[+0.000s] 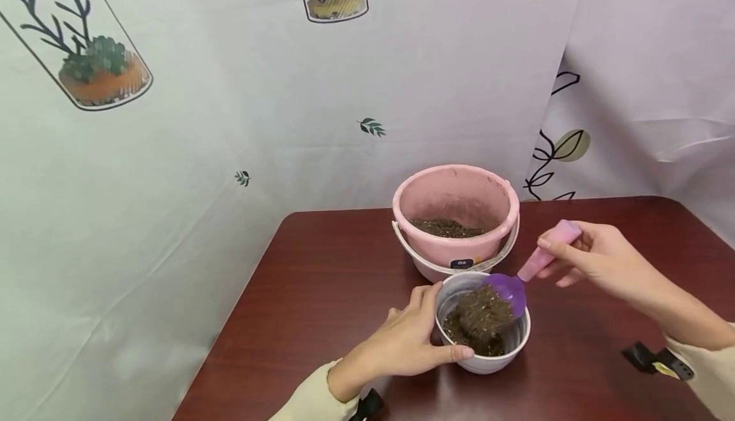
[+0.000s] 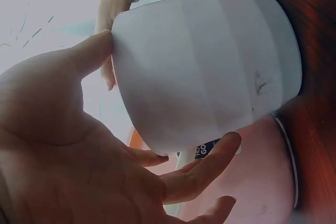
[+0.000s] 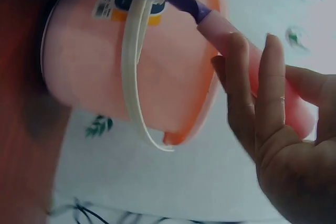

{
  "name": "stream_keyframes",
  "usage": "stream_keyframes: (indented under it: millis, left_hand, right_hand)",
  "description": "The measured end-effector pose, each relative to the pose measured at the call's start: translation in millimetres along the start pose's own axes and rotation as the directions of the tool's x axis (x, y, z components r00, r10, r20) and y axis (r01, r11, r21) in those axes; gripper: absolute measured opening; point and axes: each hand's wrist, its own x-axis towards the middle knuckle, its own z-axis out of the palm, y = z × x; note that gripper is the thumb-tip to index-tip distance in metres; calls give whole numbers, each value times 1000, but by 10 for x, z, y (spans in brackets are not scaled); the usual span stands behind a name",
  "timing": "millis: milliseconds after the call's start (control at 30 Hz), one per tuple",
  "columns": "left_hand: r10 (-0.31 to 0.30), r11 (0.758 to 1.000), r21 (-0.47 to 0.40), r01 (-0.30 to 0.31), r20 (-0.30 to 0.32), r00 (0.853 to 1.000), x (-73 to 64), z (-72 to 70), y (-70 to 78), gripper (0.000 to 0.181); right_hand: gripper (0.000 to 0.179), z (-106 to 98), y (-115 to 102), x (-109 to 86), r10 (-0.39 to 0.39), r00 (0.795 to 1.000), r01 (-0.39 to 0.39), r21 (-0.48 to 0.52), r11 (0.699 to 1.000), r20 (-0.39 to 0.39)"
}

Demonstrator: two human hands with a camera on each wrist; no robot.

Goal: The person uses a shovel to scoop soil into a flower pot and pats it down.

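A white pot (image 1: 485, 365) with dark soil (image 1: 479, 325) inside stands at the front of the table. My left hand (image 1: 404, 335) holds it by the rim, thumb at the near side and fingers round the left. In the left wrist view, the thumb touches the rim of the pot (image 2: 178, 72). With my right hand (image 1: 597, 258) I grip the pink handle of a small garden trowel (image 1: 540, 261). Its purple blade (image 1: 512, 293) tilts down into the pot, against soil heaped there. The blade's tip is hidden by soil. The right wrist view shows fingers round the trowel handle (image 3: 226, 35).
Just behind the pot stands a pink bucket (image 1: 442, 252) with soil low inside. Its white handle (image 1: 413, 255) hangs down in front, close to the pot. The dark red wooden table (image 1: 298, 293) meets a pale printed cloth backdrop (image 1: 275, 89) at the back and left.
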Motion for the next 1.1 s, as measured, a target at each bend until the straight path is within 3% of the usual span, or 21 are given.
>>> stream_keyframes:
  millis: [100,233,333,433,567,833,933,1100]
  left_hand:
    - [-4,1000,14,4,-8,1000,-5,1,5,98]
    - [-2,999,37,3,-9,1000,7,5,12,99]
    - [0,999,39,1,-12,1000,2,6,15,99]
    - [0,999,40,0,-15,1000,-8,6,12,99]
    - [-2,999,40,2,-10,1000,-12,8,9,99]
    - [-9,1000,29,9,-11,1000,-22,15,10,100]
    - [-9,1000,27,9,-7,1000,-19,12,12,99]
    - [-7,999,39,7,-5,1000,-8,14,9,99]
  right_hand:
    - [6,68,-90,-27,-148,989,145,-117,983,-15]
    - [29,120,-172,-80,-342,939,336,-246,909,16]
    - [38,133,-205,-86,-407,913,400,-284,871,35]
    - [37,121,-192,-80,-398,915,402,-220,889,66]
    - [32,85,-130,-62,-370,920,376,-22,926,131]
    - [25,46,-11,-1,-341,926,308,194,931,164]
    - [25,31,19,6,-327,929,300,168,939,173]
    - [26,26,44,-14,-277,953,284,-44,958,126]
